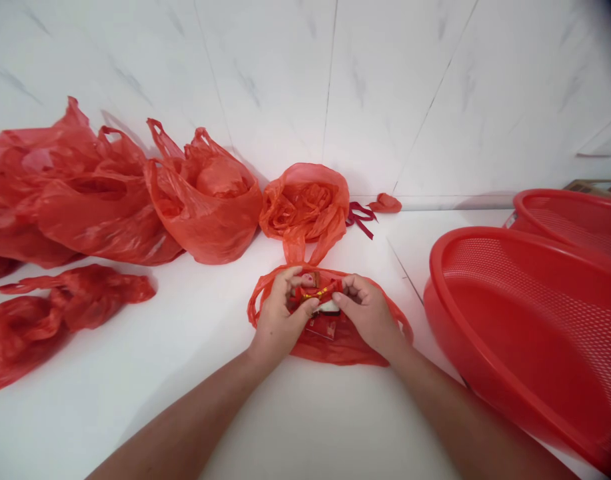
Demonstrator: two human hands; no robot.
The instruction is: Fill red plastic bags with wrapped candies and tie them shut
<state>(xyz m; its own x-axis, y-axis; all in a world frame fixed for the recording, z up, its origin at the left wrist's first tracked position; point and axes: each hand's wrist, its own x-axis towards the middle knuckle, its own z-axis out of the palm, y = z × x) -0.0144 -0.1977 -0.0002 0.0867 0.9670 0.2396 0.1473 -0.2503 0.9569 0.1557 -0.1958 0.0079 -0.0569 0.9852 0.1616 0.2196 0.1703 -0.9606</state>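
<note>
A flat red plastic bag [335, 343] lies on the white floor in front of me. Both hands rest on its upper part. My left hand [280, 317] and my right hand [368, 313] are closed in a pinch on a small red packet with yellow print [318, 293], held between them over the bag's mouth. A white-and-red piece shows just below the packet, partly hidden by my thumbs.
Several filled red plastic bags [205, 197] line the white tiled wall at left and centre; crumpled ones [60, 310] lie at far left. Two red perforated plastic basins [525, 320] stand at right. A dark red ribbon [360, 217] lies by the wall.
</note>
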